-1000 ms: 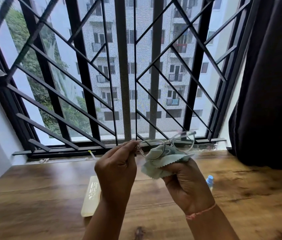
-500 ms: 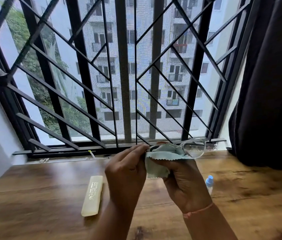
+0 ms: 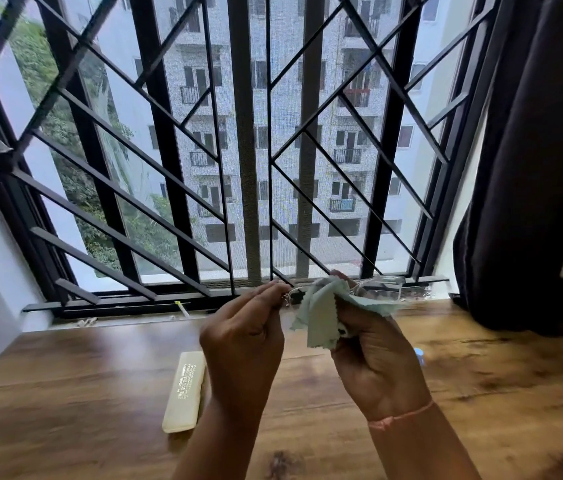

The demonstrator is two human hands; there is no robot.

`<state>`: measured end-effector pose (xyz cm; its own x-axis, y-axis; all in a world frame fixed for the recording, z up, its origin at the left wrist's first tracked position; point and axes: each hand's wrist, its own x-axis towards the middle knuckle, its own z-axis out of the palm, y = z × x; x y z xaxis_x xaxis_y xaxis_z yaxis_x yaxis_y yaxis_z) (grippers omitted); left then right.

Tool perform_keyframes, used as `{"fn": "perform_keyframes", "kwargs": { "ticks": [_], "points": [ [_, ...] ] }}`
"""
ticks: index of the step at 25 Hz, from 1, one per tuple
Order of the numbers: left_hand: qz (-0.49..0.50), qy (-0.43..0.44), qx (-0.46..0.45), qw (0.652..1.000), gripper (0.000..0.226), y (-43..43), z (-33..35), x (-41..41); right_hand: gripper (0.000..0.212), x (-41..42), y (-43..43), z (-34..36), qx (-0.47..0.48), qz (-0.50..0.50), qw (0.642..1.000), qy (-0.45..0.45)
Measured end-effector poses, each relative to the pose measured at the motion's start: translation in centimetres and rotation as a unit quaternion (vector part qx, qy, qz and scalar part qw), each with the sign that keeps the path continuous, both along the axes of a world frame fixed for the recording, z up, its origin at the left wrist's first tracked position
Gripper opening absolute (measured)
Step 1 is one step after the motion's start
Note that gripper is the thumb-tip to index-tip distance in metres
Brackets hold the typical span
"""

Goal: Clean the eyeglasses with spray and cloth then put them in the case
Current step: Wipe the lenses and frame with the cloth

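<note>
Clear-framed eyeglasses [image 3: 378, 289] are held up in front of the window, above the wooden table [image 3: 65, 393]. My left hand [image 3: 243, 344] pinches their left end near the hinge. My right hand [image 3: 373, 358] grips a pale green cloth [image 3: 321, 313] that is folded over the left lens and hides it; the right lens sticks out bare to the right. A cream glasses case [image 3: 185, 391] lies closed on the table below my left hand. The blue cap of a spray bottle [image 3: 419, 355] peeks out behind my right hand.
A black window grille [image 3: 249, 150] with a sill runs along the far edge of the table. A dark curtain [image 3: 532, 168] hangs at the right, reaching down to the tabletop. A white wall bounds the left side.
The glasses have shifted to the right and tilted flatter. The cloth has moved from under the frame to wrap over the left lens, and both hands have drifted slightly right.
</note>
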<state>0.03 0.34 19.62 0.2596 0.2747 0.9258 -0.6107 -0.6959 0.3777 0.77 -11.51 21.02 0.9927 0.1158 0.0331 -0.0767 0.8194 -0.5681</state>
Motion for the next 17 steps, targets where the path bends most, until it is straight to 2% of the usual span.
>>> {"fn": "perform_keyframes", "kwargs": {
  "ticks": [4,7,10,11,14,17],
  "points": [
    [0.000,0.004,-0.003,1.000,0.018,0.1,-0.1,-0.1,0.071,-0.6,-0.1,-0.6,-0.055,-0.004,0.998,-0.032],
    [-0.011,0.007,-0.004,1.000,0.012,0.0,-0.3,-0.2,0.054,-0.7,0.2,-0.7,-0.095,0.002,0.995,-0.035],
    [-0.039,0.016,-0.001,0.999,0.015,-0.2,-0.6,-0.2,0.079,-0.9,1.0,-0.6,-0.048,0.011,0.998,-0.033],
    [-0.040,0.017,0.006,0.999,0.015,-0.1,-0.6,-0.2,0.075,-0.9,1.2,-0.5,-0.033,-0.001,0.999,-0.031],
    [-0.021,0.008,0.036,0.999,0.011,0.0,-0.6,-0.1,0.044,-0.6,1.2,-0.1,0.004,-0.044,0.999,-0.019],
    [-0.022,0.003,0.017,1.000,0.010,0.4,-0.4,-0.3,0.040,0.0,0.1,0.4,0.025,-0.066,0.997,0.001]
  ]
}}
